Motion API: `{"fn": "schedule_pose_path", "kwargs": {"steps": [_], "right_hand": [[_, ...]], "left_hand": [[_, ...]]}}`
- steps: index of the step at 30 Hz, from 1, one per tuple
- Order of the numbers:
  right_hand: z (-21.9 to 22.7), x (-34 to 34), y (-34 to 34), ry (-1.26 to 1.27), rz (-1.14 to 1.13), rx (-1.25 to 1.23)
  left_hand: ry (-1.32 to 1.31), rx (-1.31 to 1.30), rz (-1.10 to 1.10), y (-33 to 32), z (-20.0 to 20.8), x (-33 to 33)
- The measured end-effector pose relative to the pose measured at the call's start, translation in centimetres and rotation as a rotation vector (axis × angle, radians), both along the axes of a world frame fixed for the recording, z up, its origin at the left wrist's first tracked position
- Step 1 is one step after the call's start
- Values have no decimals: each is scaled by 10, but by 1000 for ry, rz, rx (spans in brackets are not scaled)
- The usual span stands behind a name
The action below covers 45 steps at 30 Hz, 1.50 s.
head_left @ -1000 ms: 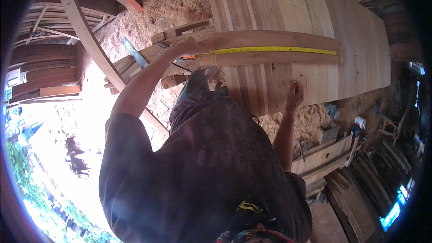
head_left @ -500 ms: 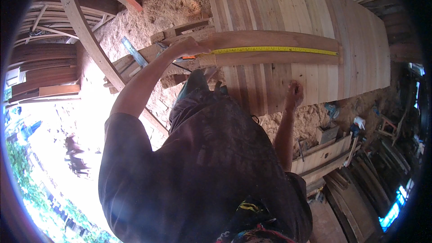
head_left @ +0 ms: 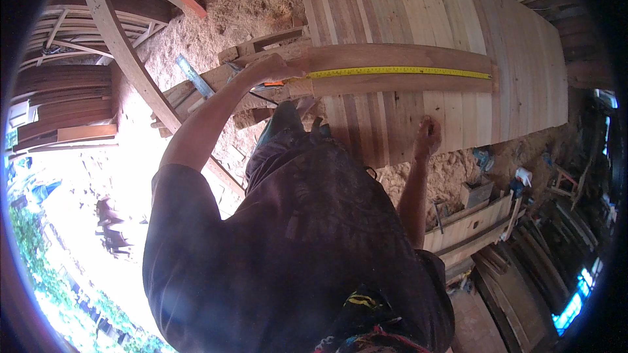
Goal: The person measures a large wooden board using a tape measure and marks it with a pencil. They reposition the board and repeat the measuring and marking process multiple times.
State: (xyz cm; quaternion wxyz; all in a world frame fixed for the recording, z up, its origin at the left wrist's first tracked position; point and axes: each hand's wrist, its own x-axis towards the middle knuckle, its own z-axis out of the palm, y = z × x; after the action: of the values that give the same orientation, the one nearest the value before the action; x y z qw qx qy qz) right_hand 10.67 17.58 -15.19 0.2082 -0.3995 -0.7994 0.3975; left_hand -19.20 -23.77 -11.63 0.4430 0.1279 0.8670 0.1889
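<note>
Yellow tape measure (head_left: 399, 72), one, stretched along one curved plank (head_left: 405, 68) at upper centre, lying across the planked panel (head_left: 458, 19). Left hand (head_left: 275, 68) clamped on the tape's case end; right hand (head_left: 426, 137), lower right of it, seemingly closed on a small marker, not clearly shown. Step judged: measuring. Next calls for steady tape, accurate marking.

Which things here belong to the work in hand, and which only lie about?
In use:
- yellow measuring tape
- long brown wooden plank
- left hand
- right hand

Lying about:
- curved wooden rib
- sawdust heap
- stacked boards
</note>
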Motion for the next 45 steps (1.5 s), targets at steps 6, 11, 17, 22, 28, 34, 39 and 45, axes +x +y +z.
{"fn": "schedule_pose_path", "kwargs": {"steps": [6, 11, 17, 22, 28, 34, 39, 45], "right_hand": [[2, -1, -2, -1, -8, -1], [-4, 0, 4, -67, -34, 14], [-2, 0, 1, -79, -31, 21], [-3, 0, 1, -20, -13, 12], [-2, -1, -1, -19, -24, 15], [-6, 0, 1, -15, -27, 20], [-7, 1, 3, -17, -24, 24], [-9, 1, 3, -29, -28, 27]], "left_hand": [[-9, 13, 23, 1, 4, 0], [-16, 18, 26, 4, 13, 1], [-25, -24, 20, 4, 18, 0], [-13, 30, 15, 1, 11, 0], [-5, 1, -4, 0, 6, 0], [16, -2, -15, 1, 10, 0], [-1, -8, -25, 3, 12, 0], [-4, 45, 33, 1, 4, 0]]}}
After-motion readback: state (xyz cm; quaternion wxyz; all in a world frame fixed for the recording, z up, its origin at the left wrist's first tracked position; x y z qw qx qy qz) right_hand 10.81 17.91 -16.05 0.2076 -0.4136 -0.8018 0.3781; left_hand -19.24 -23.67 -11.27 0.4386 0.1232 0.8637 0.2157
